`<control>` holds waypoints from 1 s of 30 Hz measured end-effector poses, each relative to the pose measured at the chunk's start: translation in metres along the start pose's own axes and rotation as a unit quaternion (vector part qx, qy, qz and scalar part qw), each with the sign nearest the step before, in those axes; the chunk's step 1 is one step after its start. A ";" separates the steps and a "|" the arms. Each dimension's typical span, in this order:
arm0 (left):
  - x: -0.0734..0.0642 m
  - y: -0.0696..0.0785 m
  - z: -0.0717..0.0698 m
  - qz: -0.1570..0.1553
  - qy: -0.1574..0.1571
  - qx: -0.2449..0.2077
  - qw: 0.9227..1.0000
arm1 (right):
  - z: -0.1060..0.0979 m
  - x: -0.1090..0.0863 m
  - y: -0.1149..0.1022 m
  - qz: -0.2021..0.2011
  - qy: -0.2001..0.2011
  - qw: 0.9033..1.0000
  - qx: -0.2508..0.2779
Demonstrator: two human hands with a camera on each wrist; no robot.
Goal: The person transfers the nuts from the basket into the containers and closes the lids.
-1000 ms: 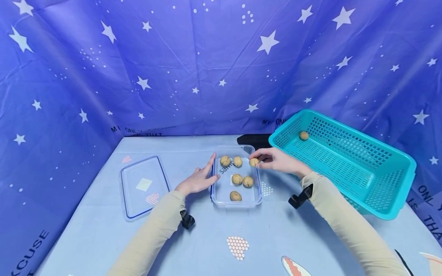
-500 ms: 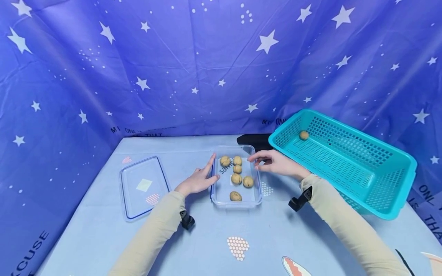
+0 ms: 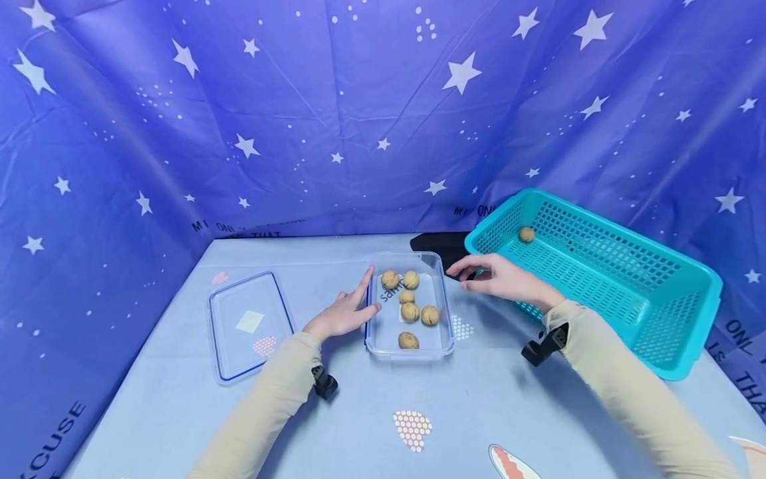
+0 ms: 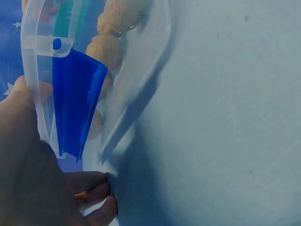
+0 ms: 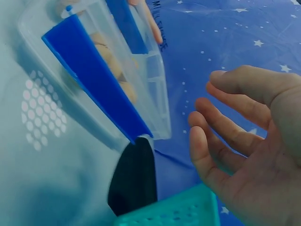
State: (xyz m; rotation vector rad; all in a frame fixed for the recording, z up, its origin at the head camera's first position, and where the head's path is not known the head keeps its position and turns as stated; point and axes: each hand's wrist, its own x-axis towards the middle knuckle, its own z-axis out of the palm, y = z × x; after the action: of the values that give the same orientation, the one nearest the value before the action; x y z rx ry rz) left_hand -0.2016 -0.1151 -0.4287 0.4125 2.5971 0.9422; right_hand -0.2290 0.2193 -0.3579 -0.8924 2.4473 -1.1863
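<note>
"Two hands are in sight; is anything gripped by them?"

"Nothing by the right hand (image 3: 499, 276): its thumb and fingers are held apart, loosely curved, just off the clear box (image 3: 409, 354) at two o'clock. The left hand (image 3: 338, 316) is laid along the box's edge at nine o'clock, fingers spread, thumb tip over the rim; how firmly it is pressed cannot be told."

"And inside the box?"

"Six walnuts (image 3: 409, 311) can be counted. Two are set at the far end, at eleven and twelve o'clock, three are gathered about the middle, and one is placed alone toward six."

"So the filling is nearly done?"

"So it may be judged. Only one other walnut (image 3: 526, 234) is seen, at ten o'clock within the green basket (image 3: 622, 313), which is stood at three o'clock from the box. That one is left to be carried over, if all are meant for the box."

"What of the closing?"

"Not begun, it seems. The lid (image 3: 248, 339) is laid flat on the table (image 3: 335, 432) at nine o'clock, well apart from the box, and the blue flaps (image 5: 91, 70) are left unfastened."

"And the black thing (image 3: 439, 244) at one o'clock?"

"Partly hidden by the basket; what it is cannot be told."
</note>
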 end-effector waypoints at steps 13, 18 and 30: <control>-0.003 0.002 0.000 -0.005 0.000 -0.006 1.000 | -0.038 -0.017 -0.007 0.041 0.018 0.999 -0.016; -0.003 0.001 0.000 -0.003 0.000 -0.006 1.000 | -0.053 -0.021 -0.001 0.053 0.034 0.997 -0.036; -0.003 0.002 -0.001 0.004 0.000 -0.004 1.000 | -0.082 -0.031 0.021 0.108 0.059 0.990 -0.063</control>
State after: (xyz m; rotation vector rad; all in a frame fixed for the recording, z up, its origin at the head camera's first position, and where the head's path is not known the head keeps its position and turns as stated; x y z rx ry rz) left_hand -0.1994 -0.1155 -0.4260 0.4216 2.5938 0.9543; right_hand -0.2539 0.2986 -0.3236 -0.5846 2.6575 -1.0465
